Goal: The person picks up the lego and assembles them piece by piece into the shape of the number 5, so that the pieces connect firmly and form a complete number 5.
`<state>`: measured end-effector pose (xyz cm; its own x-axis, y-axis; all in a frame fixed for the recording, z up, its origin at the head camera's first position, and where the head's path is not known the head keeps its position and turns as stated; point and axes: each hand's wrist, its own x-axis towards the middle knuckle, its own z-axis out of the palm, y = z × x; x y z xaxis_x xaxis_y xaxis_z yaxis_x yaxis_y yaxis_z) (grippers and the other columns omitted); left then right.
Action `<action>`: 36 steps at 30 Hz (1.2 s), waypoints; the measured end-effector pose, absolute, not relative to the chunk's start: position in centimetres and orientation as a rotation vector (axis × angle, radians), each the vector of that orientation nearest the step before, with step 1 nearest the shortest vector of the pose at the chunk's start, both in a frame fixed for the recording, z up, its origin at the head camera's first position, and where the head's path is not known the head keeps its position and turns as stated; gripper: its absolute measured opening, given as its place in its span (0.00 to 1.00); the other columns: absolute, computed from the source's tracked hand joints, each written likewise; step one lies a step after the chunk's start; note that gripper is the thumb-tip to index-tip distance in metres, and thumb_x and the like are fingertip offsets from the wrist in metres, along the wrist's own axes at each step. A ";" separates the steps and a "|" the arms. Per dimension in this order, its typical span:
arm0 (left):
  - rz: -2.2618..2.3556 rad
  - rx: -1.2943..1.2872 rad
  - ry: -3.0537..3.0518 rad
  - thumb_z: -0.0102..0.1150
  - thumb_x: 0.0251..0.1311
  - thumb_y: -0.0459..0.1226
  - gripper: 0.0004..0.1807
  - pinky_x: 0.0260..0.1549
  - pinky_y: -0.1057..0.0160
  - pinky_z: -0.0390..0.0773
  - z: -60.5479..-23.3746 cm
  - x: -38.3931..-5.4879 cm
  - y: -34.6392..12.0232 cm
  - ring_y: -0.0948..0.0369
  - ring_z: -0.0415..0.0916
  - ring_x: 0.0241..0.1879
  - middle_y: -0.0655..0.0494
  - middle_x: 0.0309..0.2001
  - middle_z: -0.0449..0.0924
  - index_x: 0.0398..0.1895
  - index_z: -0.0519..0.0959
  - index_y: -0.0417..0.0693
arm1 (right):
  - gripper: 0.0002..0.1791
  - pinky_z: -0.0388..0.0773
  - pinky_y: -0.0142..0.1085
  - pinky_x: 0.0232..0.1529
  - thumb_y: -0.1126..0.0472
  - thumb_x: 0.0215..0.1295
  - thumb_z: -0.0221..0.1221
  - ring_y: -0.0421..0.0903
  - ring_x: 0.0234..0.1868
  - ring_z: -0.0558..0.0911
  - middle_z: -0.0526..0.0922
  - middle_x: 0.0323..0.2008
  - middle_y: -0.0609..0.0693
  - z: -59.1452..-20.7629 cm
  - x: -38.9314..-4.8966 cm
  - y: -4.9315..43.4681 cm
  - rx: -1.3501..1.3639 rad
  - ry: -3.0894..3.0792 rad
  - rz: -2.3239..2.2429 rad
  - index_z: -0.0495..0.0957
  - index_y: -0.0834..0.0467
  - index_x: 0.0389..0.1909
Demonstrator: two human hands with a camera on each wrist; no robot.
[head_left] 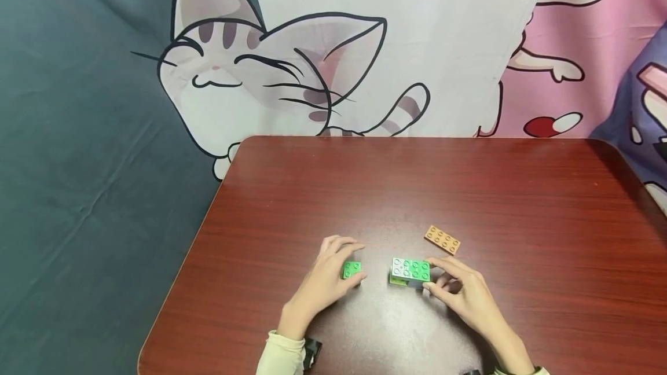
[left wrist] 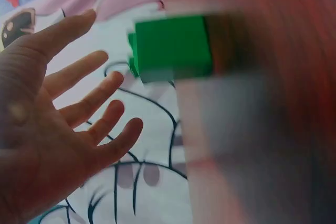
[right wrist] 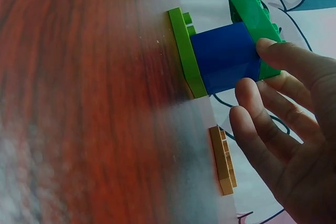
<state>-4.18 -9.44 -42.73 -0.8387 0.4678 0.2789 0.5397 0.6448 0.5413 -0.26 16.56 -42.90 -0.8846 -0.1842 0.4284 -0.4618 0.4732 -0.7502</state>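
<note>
My left hand (head_left: 324, 274) is spread around a small green toy brick (head_left: 351, 269) that sits on the table. In the left wrist view its fingers are straight and apart, and the green brick stands clear of them. With thumb and fingertips, my right hand (head_left: 466, 291) pinches the right end of a small stack of toy bricks. On top is a longer green brick (head_left: 417, 269) with studs up. Below it comes a blue brick (right wrist: 226, 59), set on a lime-green plate (right wrist: 186, 56) whose studs show at the far end.
A yellow-orange studded plate (head_left: 442, 239) lies just behind the right hand. The dark red wooden table (head_left: 292, 184) extends to a back edge, with a cat-print cloth (head_left: 448, 45) hanging behind it.
</note>
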 end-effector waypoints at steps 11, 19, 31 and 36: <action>-0.852 -0.820 -2.976 0.64 0.41 0.43 0.25 0.45 0.63 0.66 -44.3 -4.1 -10.9 0.62 0.63 0.44 0.59 0.42 0.72 0.46 0.73 0.47 | 0.23 0.73 0.26 0.19 0.76 0.33 0.65 0.38 0.20 0.74 0.77 0.30 0.52 -43.0 -0.2 16.6 0.521 -2.439 1.399 0.75 0.66 0.38; -0.734 -0.807 -3.020 0.64 0.42 0.41 0.22 0.42 0.62 0.68 -44.3 -4.2 -10.7 0.62 0.66 0.42 0.59 0.40 0.73 0.43 0.73 0.46 | 0.23 0.73 0.25 0.19 0.77 0.33 0.65 0.38 0.20 0.75 0.77 0.30 0.52 -43.2 -0.2 16.7 0.521 -2.429 1.413 0.75 0.66 0.38; -0.761 -0.843 -2.956 0.63 0.43 0.45 0.21 0.40 0.66 0.68 -43.4 -4.9 -10.2 0.65 0.66 0.39 0.62 0.37 0.73 0.42 0.73 0.48 | 0.23 0.73 0.26 0.19 0.77 0.33 0.65 0.38 0.20 0.75 0.77 0.29 0.52 -43.1 -0.2 16.6 0.527 -2.421 1.423 0.75 0.67 0.37; -0.800 -0.860 -2.927 0.62 0.43 0.45 0.21 0.38 0.67 0.69 -42.7 -5.1 -9.7 0.67 0.66 0.38 0.63 0.38 0.72 0.42 0.73 0.49 | 0.23 0.73 0.26 0.20 0.77 0.33 0.65 0.38 0.20 0.75 0.77 0.30 0.52 -43.1 -0.2 16.6 0.529 -2.428 1.414 0.75 0.67 0.38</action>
<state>-5.09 -9.69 -42.71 -0.8514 0.5090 0.1269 0.5027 0.7226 0.4744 -0.24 16.62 -43.11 -0.8933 -0.1699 0.4162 -0.4458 0.4534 -0.7718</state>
